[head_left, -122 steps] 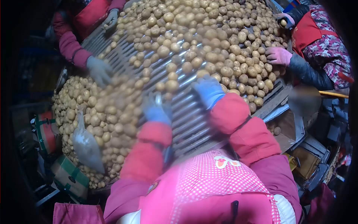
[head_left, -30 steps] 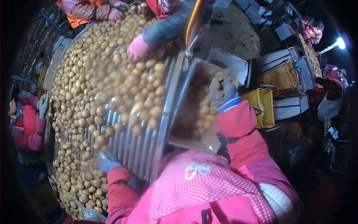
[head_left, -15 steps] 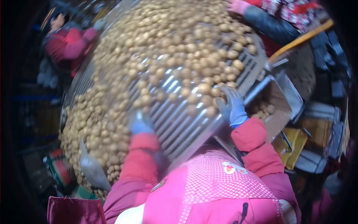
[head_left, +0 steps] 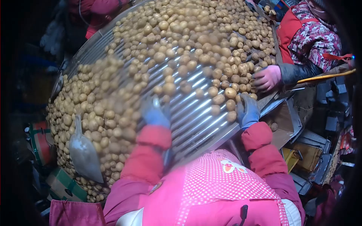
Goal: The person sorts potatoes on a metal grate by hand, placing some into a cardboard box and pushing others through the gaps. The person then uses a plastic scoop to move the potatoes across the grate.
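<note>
Many small potatoes (head_left: 203, 58) cover a slatted metal sorting table (head_left: 190, 120). My left hand (head_left: 155, 113), in a blue and grey glove, is over the slats beside the potato heap on the left; it is somewhat blurred, its fingers look spread, and I see nothing in them. At the table's right edge, my right hand (head_left: 248, 111), gloved the same way, has thumb and fingers apart. Its fingertips are at a few loose potatoes (head_left: 230, 105). A metal scoop (head_left: 85, 156) lies on the left heap, away from both hands.
A co-worker's pink-gloved hand (head_left: 267, 78) rests by the potatoes, just beyond my right hand. Another person's sleeve (head_left: 103, 9) shows at the top left. An open cardboard box (head_left: 284, 124) stands against the right edge. A green-and-brown carton (head_left: 66, 186) is at the lower left.
The view has shifted. My left hand has moved right, onto the slats, and my right hand sits lower at the edge. The co-worker's pink-gloved hand has come down close to it.
</note>
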Available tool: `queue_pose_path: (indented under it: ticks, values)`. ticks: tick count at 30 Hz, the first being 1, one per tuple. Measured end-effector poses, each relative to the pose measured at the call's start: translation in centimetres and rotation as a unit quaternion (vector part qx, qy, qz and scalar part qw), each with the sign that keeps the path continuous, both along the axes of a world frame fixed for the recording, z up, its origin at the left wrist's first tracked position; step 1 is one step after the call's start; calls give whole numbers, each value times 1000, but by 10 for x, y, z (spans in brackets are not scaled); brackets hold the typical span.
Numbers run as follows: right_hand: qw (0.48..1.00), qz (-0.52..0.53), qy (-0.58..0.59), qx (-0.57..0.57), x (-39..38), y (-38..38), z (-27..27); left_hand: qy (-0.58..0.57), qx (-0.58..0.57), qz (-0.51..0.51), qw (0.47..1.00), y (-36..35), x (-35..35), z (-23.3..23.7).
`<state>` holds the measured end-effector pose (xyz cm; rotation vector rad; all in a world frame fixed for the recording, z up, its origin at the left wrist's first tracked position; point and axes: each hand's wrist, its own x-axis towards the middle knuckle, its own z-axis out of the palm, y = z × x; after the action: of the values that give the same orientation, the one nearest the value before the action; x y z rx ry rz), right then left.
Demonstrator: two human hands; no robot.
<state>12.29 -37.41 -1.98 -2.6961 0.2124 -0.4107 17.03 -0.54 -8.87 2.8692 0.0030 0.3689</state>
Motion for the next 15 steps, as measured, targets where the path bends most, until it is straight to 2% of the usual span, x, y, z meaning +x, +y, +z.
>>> queue_pose_path:
  ticks: [2,4,6,8,10,12,13,14,15]
  values:
    - [1000,0,1,0,-1,3,1,-62,13,-23,998,2,-2,-3]
    - [1000,3,-11,0,-3,5,4,-75,-6,2,997,-4,3,-11]
    - [1000,15,-12,-8,-3,1,2,-54,-59,-33,996,-15,11,-4]
    - [999,20,-23,-10,-1,-4,-3,69,-286,-38,955,-55,11,27]
    - [999,18,-34,-3,-1,-5,-9,146,-291,-101,940,-87,11,26]
    - [999,22,-23,4,0,-7,-8,107,-179,-248,946,-109,3,22]
    - [1000,21,-17,9,-3,-6,-5,53,-175,-332,925,-117,-6,34]
    - [1000,16,-1,14,-5,-6,-2,96,-177,-321,925,-122,-12,72]
    - [1000,17,9,19,-2,-7,2,93,-235,-267,930,-115,-5,85]
